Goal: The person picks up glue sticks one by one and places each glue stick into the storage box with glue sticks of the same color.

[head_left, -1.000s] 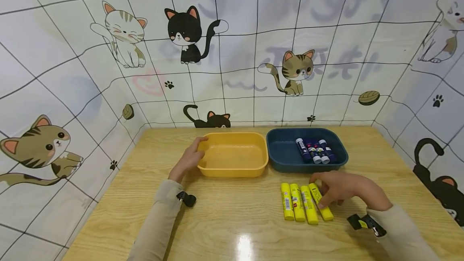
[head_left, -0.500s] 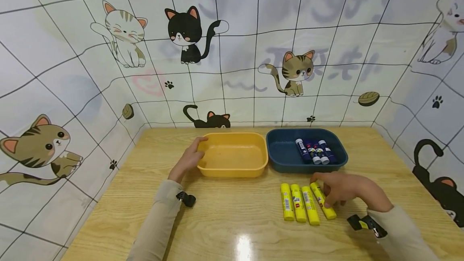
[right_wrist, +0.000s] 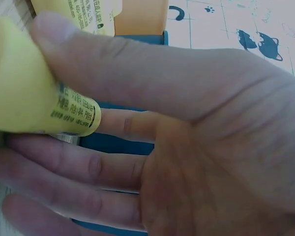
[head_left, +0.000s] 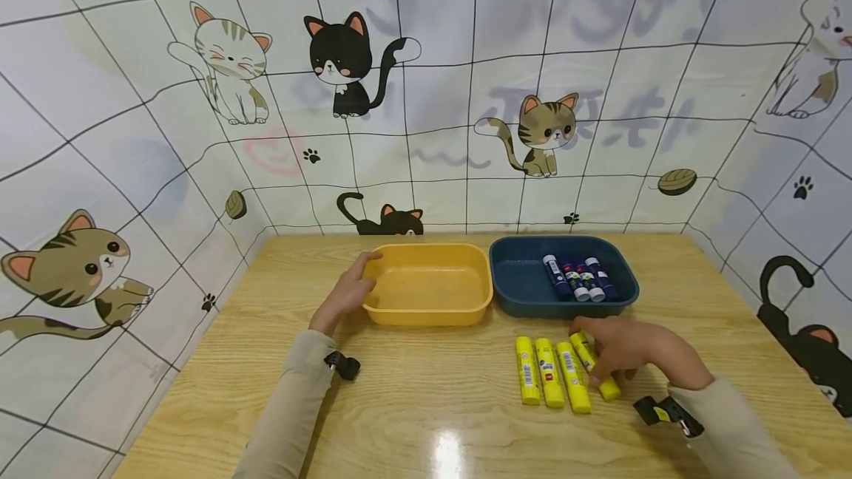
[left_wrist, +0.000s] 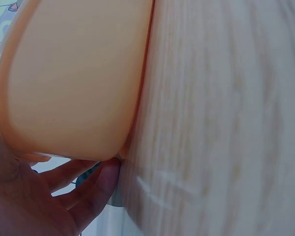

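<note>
My left hand (head_left: 345, 294) holds the left end of a yellow plastic basket (head_left: 426, 318). In the left wrist view, its fingers (left_wrist: 91, 194) lie against the outside of the basket's end wall. On the table, beside the front of a dark blue basket (head_left: 566, 309), my right hand (head_left: 632, 346) holds a yellow glue stick (head_left: 609, 390) between thumb and fingers. That stick lies slanted, its far end angled left. Several yellow glue sticks (head_left: 549, 372) lie side by side to its left. The right wrist view shows the held stick close up, with the thumb across it.
Several navy glue sticks (head_left: 576, 279) with white ends lie in the right half of the blue basket. Both baskets stand side by side on the wooden table (head_left: 399, 405). A cat-print wall covering (head_left: 439, 94) rises behind and at both sides.
The yellow glue stick in my right hand has shifted slightly right, away from the row. The neighbouring sticks have moved slightly right and spread apart. My left hand and the baskets have not moved.
</note>
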Motion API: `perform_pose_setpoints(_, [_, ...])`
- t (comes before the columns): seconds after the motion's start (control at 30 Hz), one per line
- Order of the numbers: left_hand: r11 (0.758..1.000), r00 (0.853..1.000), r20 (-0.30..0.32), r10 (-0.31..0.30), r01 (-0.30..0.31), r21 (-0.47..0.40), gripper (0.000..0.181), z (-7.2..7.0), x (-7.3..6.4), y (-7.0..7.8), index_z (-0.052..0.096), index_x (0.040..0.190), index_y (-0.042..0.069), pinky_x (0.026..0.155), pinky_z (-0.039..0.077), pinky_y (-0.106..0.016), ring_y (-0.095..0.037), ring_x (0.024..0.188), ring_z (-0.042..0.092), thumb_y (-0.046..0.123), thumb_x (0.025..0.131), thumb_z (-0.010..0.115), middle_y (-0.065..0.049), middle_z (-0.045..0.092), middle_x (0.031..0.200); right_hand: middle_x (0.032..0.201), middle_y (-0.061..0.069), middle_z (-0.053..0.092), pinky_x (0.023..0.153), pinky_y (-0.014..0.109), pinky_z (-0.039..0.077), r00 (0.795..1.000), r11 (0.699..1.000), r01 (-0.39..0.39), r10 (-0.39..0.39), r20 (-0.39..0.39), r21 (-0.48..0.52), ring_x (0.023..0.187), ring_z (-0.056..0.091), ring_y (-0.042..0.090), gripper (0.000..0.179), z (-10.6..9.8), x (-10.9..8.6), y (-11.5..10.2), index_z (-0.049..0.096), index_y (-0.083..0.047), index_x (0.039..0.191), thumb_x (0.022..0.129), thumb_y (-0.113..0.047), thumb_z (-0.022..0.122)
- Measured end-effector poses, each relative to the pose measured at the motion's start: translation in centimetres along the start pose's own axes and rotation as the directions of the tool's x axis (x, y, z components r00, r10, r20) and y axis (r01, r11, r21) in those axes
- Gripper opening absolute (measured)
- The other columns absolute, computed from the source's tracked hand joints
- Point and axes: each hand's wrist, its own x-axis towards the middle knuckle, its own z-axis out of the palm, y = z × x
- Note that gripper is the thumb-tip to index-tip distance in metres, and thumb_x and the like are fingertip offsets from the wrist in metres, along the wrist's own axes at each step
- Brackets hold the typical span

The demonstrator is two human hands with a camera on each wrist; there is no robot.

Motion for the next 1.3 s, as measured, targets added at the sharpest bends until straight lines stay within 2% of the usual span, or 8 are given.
perform_pose_setpoints(0.17, [1.0,1.0,0.0,0.001,-0.001,0.007,0.059,0.0,-0.1,0.1,0.04,0.155,0.015,0.105,0.037,-0.049,-0.036,0.135,0.043,0.008,0.096,0.043,-0.017,0.032,0.168,0.098,0.012,0.057,0.062,0.036,0.055,1.0,0.999,0.001,-0.001,0.004,0.033,0.069,0.06,0.022,0.076,-0.1,-0.1,0.0,0.046,-0.016,0.142,0.079,-0.018,0.089])
perform_pose_setpoints(0.27, [1.0,1.0,-0.001,0.0,0.0,0.006,0.059,0.0,-0.1,0.1,0.04,0.155,0.016,0.106,0.036,-0.049,-0.035,0.137,0.043,0.008,0.096,0.043,-0.017,0.032,0.168,0.093,0.011,0.056,0.062,0.034,0.053,1.0,0.999,0.004,-0.004,0.003,0.04,0.067,0.058,0.022,0.075,-0.1,-0.1,0.0,0.046,-0.014,0.142,0.08,-0.015,0.088])
perform_pose_setpoints(0.4, [1.0,1.0,0.0,-0.005,0.005,-0.007,0.059,0.0,-0.2,0.2,0.04,0.155,0.016,0.107,0.036,-0.049,-0.035,0.138,0.042,0.009,0.097,0.044,-0.015,0.032,0.168,0.092,0.011,0.056,0.062,0.035,0.054,1.0,0.999,0.003,-0.003,0.003,0.037,0.066,0.058,0.022,0.074,-0.2,-0.2,-0.1,0.046,-0.016,0.141,0.08,-0.014,0.087])
perform_pose_setpoints(0.63, [1.0,1.0,-0.003,0.006,-0.006,0.014,0.06,0.0,0.1,0.1,0.039,0.156,0.014,0.102,0.039,-0.047,-0.036,0.13,0.045,0.008,0.096,0.043,-0.018,0.032,0.167,0.093,0.011,0.055,0.06,0.036,0.055,1.0,0.999,0.009,-0.009,-0.003,0.036,0.065,0.059,0.022,0.073,-0.4,-0.4,-0.1,0.046,-0.02,0.141,0.08,-0.011,0.086])
perform_pose_setpoints(0.87, [1.0,1.0,-0.005,-0.008,0.008,-0.013,0.058,0.0,-0.1,0.3,0.04,0.155,0.016,0.105,0.037,-0.048,-0.035,0.137,0.042,0.009,0.097,0.043,-0.015,0.032,0.168,0.095,0.012,0.056,0.062,0.038,0.055,0.999,0.999,0.029,-0.029,-0.017,0.03,0.069,0.058,0.023,0.077,-0.5,-0.7,-0.4,0.045,-0.018,0.146,0.08,-0.01,0.083])
perform_pose_setpoints(1.17, [1.0,1.0,-0.008,-0.001,0.001,0.009,0.059,0.0,-0.1,0.1,0.04,0.155,0.016,0.1,0.041,-0.045,-0.036,0.13,0.046,0.008,0.096,0.043,-0.016,0.034,0.167,0.094,0.005,0.058,0.065,0.031,0.046,0.983,0.984,0.167,-0.171,-0.071,-0.065,0.079,0.052,0.019,0.073,-0.8,-1.2,-0.3,0.046,-0.012,0.147,0.083,-0.013,0.081])
perform_pose_setpoints(1.3, [1.0,1.0,-0.008,0.0,0.0,0.009,0.059,0.1,0.0,0.1,0.04,0.155,0.016,0.099,0.04,-0.045,-0.035,0.13,0.046,0.008,0.096,0.043,-0.015,0.033,0.167,0.096,0.004,0.062,0.065,0.029,0.047,0.971,0.973,0.217,-0.223,-0.084,-0.074,0.08,0.054,0.018,0.072,-0.9,-1.3,-0.2,0.047,-0.011,0.147,0.084,-0.013,0.081])
